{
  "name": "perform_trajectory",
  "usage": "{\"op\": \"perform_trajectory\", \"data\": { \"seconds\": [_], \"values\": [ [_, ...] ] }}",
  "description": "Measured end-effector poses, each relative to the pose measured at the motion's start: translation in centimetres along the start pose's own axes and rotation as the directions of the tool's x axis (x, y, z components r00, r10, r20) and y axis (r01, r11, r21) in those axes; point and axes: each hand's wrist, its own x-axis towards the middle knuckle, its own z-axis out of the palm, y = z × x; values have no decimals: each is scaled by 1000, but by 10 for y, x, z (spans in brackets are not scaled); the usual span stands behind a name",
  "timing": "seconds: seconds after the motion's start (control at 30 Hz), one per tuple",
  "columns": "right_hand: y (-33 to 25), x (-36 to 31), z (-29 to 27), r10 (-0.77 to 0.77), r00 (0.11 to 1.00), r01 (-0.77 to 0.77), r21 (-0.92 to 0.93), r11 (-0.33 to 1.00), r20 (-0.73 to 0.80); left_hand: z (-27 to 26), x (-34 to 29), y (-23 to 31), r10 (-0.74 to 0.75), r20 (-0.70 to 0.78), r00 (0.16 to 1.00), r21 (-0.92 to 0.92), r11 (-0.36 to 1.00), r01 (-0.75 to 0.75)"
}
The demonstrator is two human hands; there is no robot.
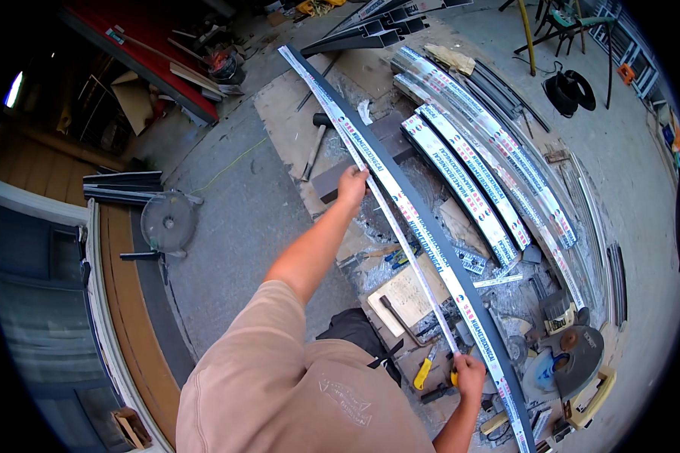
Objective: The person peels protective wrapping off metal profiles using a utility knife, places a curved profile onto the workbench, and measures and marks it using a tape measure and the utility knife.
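Note:
A long, straight grey metal profile (467, 306) with a printed white protective film runs diagonally across the bench, from the far middle to the near right. Along its left side stretches a narrow pale tape measure blade (413, 264). My left hand (352, 186) is closed with the blade between its fingers, about midway up the profile. Lower down, my right hand (470, 376) is closed around the tape measure's yellow-and-black body, mostly hidden by the fingers, beside the profile's near part. A yellow utility knife (425, 370) lies just left of my right hand.
Curved film-wrapped profiles (468, 177) lie to the right. A mallet (315, 147) rests left of the straight profile; a bent-handled metal tool (400, 318) lies on a pale board (389, 302). A cut-off saw (578, 359) stands near right, and a fan (168, 221) at left.

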Motion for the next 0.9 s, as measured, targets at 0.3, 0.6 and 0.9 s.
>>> {"op": "perform_trajectory", "data": {
  "seconds": [0.3, 0.6, 0.9],
  "values": [
    [-67, 40, 31, 55, 998, -55, -57, 997, -6, 3, 9, -9, -32, -34, 999, 5, 999, 32],
    [-74, 53, 30, 21, 1000, -22, -82, 996, -15, -1, 22, -9, 9, 26, 1000, 21, 1000, -9],
    [-72, 59, 44, -7, 1000, 5, -92, 996, -28, 0, 22, 3, 35, 20, 999, 42, 998, -36]
  ]
}}
